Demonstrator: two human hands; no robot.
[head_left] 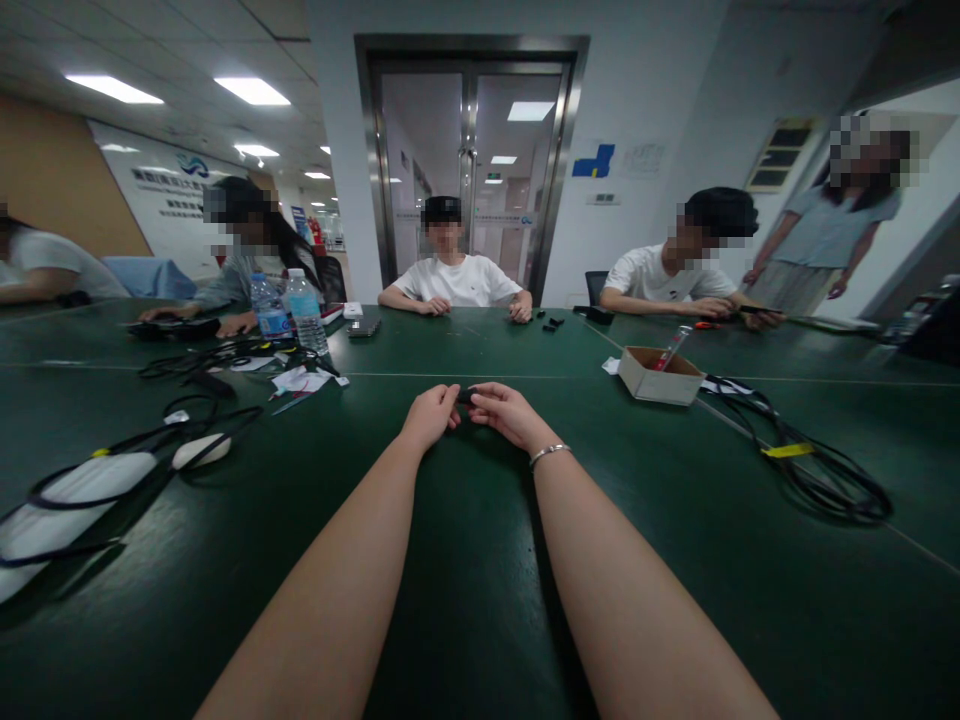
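Both my arms reach forward over the dark green table. Between my fingertips is a small black object, too small to name. My left hand has its fingers closed on the object's left end. From the other side my right hand pinches the right end, its wrist wearing a silver bracelet. The hands nearly meet, low over the tabletop. Farther off, near the far edge, lie several small black pieces, in front of a person sitting opposite.
At right stands a cardboard box with a clear-and-red tube, beside a coiled black cable. On the left are water bottles, papers, a white mouse, a white keyboard and tangled cables. Several people are around the table.
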